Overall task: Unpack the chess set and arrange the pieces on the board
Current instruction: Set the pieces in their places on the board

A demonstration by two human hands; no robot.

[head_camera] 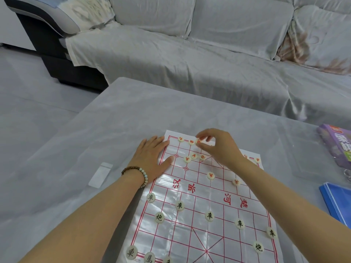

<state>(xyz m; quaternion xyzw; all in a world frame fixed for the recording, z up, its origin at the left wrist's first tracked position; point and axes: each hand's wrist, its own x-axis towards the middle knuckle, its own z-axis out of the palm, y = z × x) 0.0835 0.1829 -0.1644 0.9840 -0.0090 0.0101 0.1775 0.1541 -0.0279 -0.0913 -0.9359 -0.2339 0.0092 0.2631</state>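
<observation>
Bare arms, one beaded bracelet.
Here's the left forearm (95, 211) and the right forearm (284, 196), both uncovered right down the frame. Just behind the left hand (152, 158), a single-strand bracelet (142, 170) rings the wrist: round dark-brown wooden beads on the outer side, pale cream-green ones on the side nearer the right hand (218, 147), itself bare.

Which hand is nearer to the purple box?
Right. The right hand, pinching a piece on the board's far row, is left of the purple box; the left hand lies farther left.
</observation>
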